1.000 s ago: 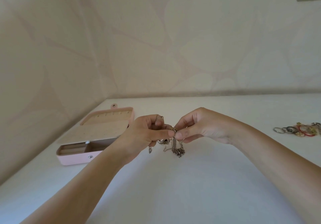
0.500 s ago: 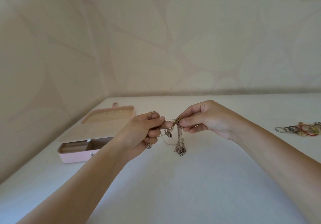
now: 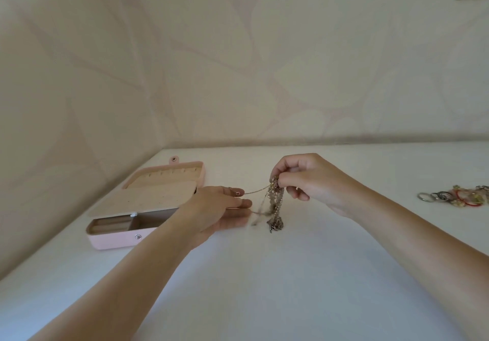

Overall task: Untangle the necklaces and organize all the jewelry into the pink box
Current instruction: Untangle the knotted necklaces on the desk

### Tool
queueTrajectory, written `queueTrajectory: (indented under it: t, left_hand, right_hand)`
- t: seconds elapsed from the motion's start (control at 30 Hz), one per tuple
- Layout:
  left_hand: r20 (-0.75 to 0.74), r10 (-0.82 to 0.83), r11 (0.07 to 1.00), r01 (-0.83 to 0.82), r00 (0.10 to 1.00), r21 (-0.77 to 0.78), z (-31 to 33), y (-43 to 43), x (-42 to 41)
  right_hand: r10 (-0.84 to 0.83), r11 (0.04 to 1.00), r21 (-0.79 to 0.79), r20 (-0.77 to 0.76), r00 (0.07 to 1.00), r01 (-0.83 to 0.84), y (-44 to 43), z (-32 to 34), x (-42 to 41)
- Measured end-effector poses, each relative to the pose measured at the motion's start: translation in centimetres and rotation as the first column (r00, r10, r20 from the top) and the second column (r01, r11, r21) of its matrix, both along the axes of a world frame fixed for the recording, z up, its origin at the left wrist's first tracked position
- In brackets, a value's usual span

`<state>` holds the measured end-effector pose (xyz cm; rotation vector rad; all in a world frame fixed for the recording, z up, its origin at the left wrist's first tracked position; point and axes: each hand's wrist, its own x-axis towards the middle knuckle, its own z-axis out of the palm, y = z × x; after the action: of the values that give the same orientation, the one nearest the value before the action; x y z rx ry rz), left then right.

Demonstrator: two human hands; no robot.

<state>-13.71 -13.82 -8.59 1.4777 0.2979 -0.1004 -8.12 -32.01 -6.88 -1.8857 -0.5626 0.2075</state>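
Observation:
A tangled bundle of necklaces (image 3: 275,203) hangs over the white table, its lower end near the surface. My right hand (image 3: 307,182) pinches the bundle at its top. My left hand (image 3: 219,208) is to the left of it, between the bundle and the pink box. Its thumb and forefinger pinch a thin chain (image 3: 255,190) that stretches taut to the top of the bundle, and its other fingers lie straight. The pink box (image 3: 116,240) stands open at the left, with a beige-lined lid (image 3: 169,175) and an inner flap (image 3: 143,202) over its compartments.
A heap of rings and bracelets (image 3: 455,198) lies on the table at the far right. The white table (image 3: 291,287) runs into a wall corner behind the box. The wall stands close at the left and at the back.
The hands, close together before, have drawn apart. My left hand moved left toward the box, pulling one thin chain out of the bundle that my right hand holds.

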Motion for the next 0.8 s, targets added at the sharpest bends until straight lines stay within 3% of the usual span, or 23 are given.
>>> queueTrajectory:
  t: [0.2,0.4,0.57,0.8]
  left_hand:
    - [0.102,0.089,0.883,-0.126,0.991,0.453,-0.21,-0.1,0.03]
    - [0.233,-0.172,0.933,0.083,0.957,0.349,0.38,-0.67,-0.51]
    - [0.304,-0.119,0.951,0.021,0.945,0.308,0.51,-0.76,-0.62]
    - [0.357,-0.089,0.95,-0.028,0.93,0.312,0.59,-0.74,-0.58]
  right_hand:
    - [0.061,0.998,-0.006,0.044,0.997,-0.061,-0.01,0.09,-0.25]
    - [0.156,0.988,-0.03,0.11,0.982,-0.154,0.32,-0.27,-0.33]
    - [0.184,0.981,0.015,0.217,0.959,-0.192,0.45,-0.41,-0.33]
    - [0.023,1.0,-0.022,0.412,0.911,-0.016,0.39,-0.46,-0.58]
